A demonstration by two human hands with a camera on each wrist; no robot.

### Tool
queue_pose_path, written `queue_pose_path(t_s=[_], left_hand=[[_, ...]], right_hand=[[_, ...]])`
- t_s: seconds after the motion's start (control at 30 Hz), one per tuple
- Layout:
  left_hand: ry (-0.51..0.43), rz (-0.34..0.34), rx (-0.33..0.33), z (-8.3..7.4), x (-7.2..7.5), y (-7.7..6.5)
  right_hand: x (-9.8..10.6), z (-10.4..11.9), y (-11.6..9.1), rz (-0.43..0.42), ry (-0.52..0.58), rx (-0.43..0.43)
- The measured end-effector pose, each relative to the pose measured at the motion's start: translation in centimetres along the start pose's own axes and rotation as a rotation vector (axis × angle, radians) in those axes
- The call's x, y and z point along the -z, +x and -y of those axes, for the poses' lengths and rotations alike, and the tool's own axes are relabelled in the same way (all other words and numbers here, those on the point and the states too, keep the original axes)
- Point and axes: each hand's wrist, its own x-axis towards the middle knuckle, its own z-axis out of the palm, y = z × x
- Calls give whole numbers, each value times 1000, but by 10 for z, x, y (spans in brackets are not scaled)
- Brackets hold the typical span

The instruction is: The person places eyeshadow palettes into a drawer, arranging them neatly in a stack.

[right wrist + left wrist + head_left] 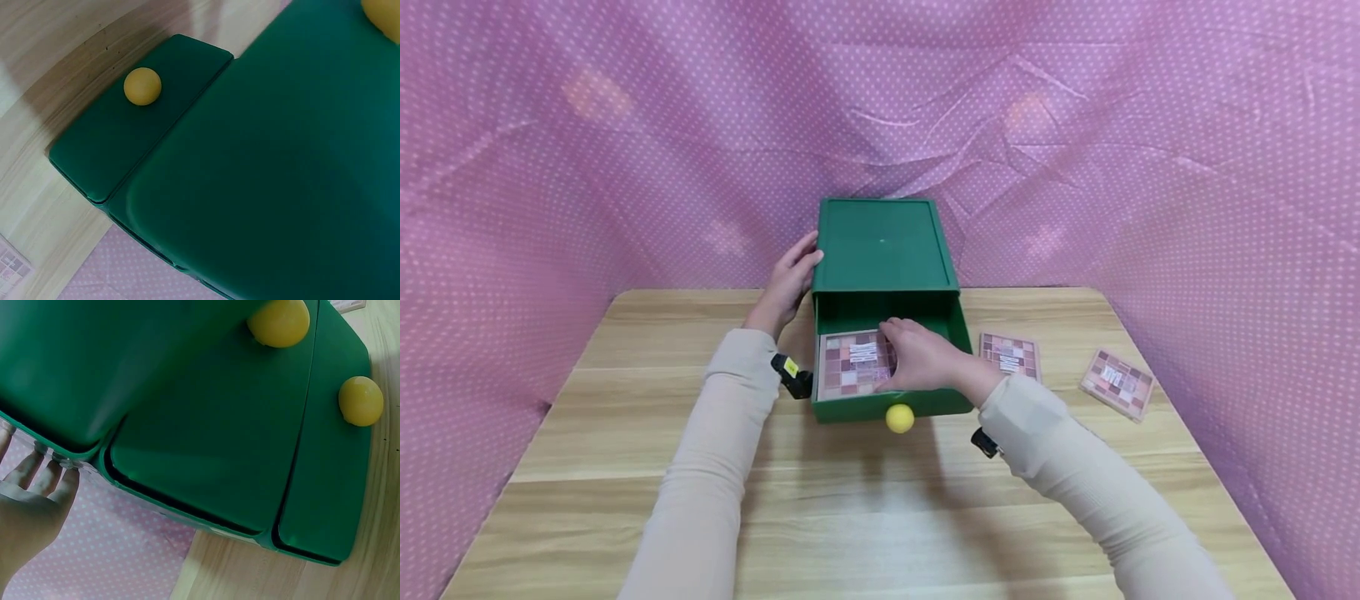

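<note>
A green drawer cabinet stands on the table with its top drawer pulled out. Inside the drawer's left half lies an eyeshadow palette with a grid of pink and brown squares. My right hand reaches over the drawer front and grips this palette at its right side, thumb at the near edge and fingers at the far edge. Against the cabinet's left side rests my left hand; the left wrist view shows its extended fingers touching the wall. The right wrist view hides my right hand behind the drawer.
Two more palettes lie right of the cabinet, one close by and one farther right. A yellow knob sticks out from the drawer front. Lower closed drawers carry yellow knobs too. Pink dotted cloth surrounds the wooden table.
</note>
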Motion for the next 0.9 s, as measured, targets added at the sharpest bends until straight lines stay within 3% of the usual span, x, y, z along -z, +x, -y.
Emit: queue_pose_path(t_s=[0.47,0.67,0.9], left_hand=[[8,-15,13,1,1,-2],[-11,-11,-4,1,0,-2],[-21,-16,0,0,-3,-2]], right_hand=[[-4,6,6,49,-106,29],[-1,9,7,66,-128,2],[1,8,4,79,-49,-54]])
